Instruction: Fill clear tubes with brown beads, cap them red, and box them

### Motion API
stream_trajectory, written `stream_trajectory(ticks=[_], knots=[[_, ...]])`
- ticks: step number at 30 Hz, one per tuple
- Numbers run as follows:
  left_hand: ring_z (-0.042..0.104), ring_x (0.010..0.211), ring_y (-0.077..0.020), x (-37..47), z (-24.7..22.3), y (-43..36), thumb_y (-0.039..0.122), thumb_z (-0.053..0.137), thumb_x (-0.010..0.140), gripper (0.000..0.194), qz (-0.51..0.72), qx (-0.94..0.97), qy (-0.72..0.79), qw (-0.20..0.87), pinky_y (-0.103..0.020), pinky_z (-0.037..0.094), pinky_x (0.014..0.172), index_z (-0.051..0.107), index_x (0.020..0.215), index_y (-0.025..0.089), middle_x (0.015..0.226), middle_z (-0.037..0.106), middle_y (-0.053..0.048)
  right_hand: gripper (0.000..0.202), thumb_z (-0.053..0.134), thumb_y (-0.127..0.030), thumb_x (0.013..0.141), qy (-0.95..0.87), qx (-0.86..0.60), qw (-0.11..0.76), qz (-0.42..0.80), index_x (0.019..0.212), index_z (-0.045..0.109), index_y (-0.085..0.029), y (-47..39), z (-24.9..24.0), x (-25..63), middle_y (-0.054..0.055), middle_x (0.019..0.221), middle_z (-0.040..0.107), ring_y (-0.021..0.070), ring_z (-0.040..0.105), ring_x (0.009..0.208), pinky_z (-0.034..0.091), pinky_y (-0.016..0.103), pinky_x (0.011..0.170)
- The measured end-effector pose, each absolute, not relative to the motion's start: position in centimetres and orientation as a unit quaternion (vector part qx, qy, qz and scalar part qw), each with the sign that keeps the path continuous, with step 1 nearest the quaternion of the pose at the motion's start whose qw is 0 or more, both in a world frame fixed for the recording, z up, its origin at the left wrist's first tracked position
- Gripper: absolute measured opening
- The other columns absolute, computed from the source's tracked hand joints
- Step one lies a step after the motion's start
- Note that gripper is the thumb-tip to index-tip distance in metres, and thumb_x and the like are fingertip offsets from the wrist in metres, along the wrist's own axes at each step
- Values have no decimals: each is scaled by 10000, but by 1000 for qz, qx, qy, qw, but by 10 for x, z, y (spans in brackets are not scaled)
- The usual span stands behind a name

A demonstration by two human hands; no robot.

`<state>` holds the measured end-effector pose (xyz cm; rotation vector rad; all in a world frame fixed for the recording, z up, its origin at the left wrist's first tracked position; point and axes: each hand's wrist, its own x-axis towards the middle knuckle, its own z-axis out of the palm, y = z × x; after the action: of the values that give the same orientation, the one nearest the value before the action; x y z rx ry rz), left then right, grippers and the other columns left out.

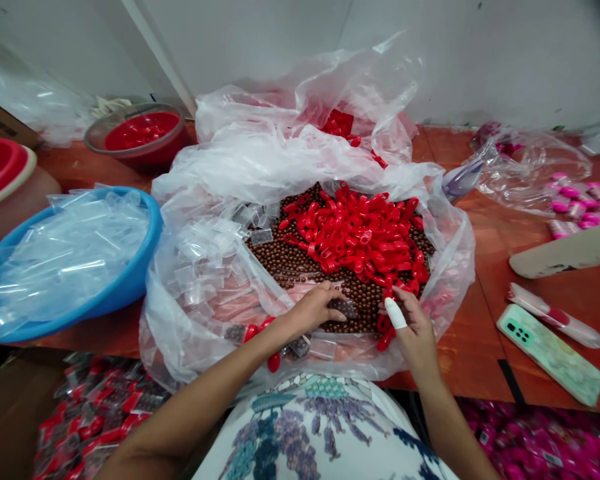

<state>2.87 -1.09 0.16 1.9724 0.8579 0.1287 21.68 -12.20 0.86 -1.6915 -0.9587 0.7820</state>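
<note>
My left hand (316, 310) is closed around a small clear plastic container (347, 308) that is down among the brown beads (365, 310). On my right hand (414, 325) one digit wears a white finger cover (395, 313). Its fingers are closed on a red plastic cap (389, 291) at the front of the bead pile, partly hidden by the hand. Beyond both hands a heap of red caps (355, 230) lies on the beads. A clear plastic bag (455, 247) surrounds them. Empty clear containers (200, 250) lie on the left. Near my left forearm are bead-filled containers with red caps (250, 332).
A blue basin (153, 230) of clear plastic pieces stands left. Behind it is a bowl with red pieces (143, 130). On the right lie a phone (550, 353), a clear tube (555, 315) and pink-capped containers (575, 197). Filled red-capped packs (100, 407) sit below the table.
</note>
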Motion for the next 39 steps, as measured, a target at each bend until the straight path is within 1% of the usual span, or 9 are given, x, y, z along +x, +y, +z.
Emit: stream_trajectory(ticks=[4, 10, 12, 16, 22, 26, 30, 34, 39], knots=[[542, 889, -189, 30, 6, -10, 282, 727, 655, 354, 83, 770, 364, 518, -285, 405, 801, 658, 990, 190, 932, 580, -31, 437, 572, -432, 806, -353, -671, 505, 411, 1188, 537, -222, -121, 10, 214, 87, 1091, 629, 229, 627, 910, 530, 397, 783], [577, 726, -168, 28, 18, -14, 330, 741, 622, 346, 117, 669, 371, 634, -257, 415, 686, 676, 910, 150, 790, 654, -14, 468, 616, -441, 767, -329, -664, 515, 430, 1170, 563, -210, -117, 15, 209, 73, 955, 680, 219, 652, 785, 539, 396, 740], [585, 723, -167, 26, 19, -16, 331, 752, 603, 353, 133, 627, 388, 662, -263, 432, 683, 683, 894, 143, 789, 662, -21, 456, 619, -439, 765, -326, -663, 517, 433, 1159, 570, -215, -116, 16, 207, 68, 968, 678, 213, 649, 788, 539, 384, 738], [591, 635, -153, 22, 22, -22, 362, 748, 605, 410, 132, 488, 415, 756, -279, 483, 583, 682, 942, 138, 778, 664, -39, 424, 604, -436, 780, -336, -647, 512, 454, 1152, 570, -236, -114, 16, 203, 63, 1081, 646, 203, 642, 844, 541, 353, 741], [624, 816, -188, 17, 32, -27, 298, 757, 628, 396, 188, 355, 403, 822, -341, 537, 702, 684, 976, 125, 943, 674, -93, 401, 616, -437, 767, -356, -641, 500, 461, 1110, 615, -229, -109, 20, 195, 62, 1140, 623, 231, 608, 952, 540, 359, 742], [616, 870, -193, 15, 34, -31, 280, 736, 658, 349, 200, 343, 388, 832, -338, 530, 737, 691, 973, 138, 990, 668, -93, 408, 646, -422, 744, -345, -623, 502, 490, 1104, 610, -233, -103, 25, 190, 54, 1084, 655, 227, 612, 942, 536, 335, 712], [619, 816, -162, 14, 33, -35, 306, 724, 672, 346, 221, 395, 391, 802, -296, 510, 741, 695, 990, 172, 962, 677, -61, 362, 652, -400, 739, -370, -623, 494, 481, 1056, 643, -226, -101, 26, 188, 53, 1048, 670, 228, 606, 963, 499, 380, 818], [618, 778, -162, 14, 32, -40, 334, 705, 686, 359, 236, 433, 393, 776, -282, 501, 710, 691, 1005, 170, 932, 681, -58, 309, 633, -364, 767, -437, -635, 482, 416, 1047, 663, -237, -103, 28, 186, 45, 1023, 653, 214, 593, 957, 467, 377, 859], [613, 801, -160, 14, 31, -47, 309, 726, 665, 345, 266, 402, 417, 771, -284, 490, 746, 689, 967, 146, 937, 672, -58, 332, 484, -263, 876, -575, -618, 432, 317, 1196, 570, -266, -109, 25, 182, 45, 964, 610, 178, 584, 896, 472, 334, 801]])
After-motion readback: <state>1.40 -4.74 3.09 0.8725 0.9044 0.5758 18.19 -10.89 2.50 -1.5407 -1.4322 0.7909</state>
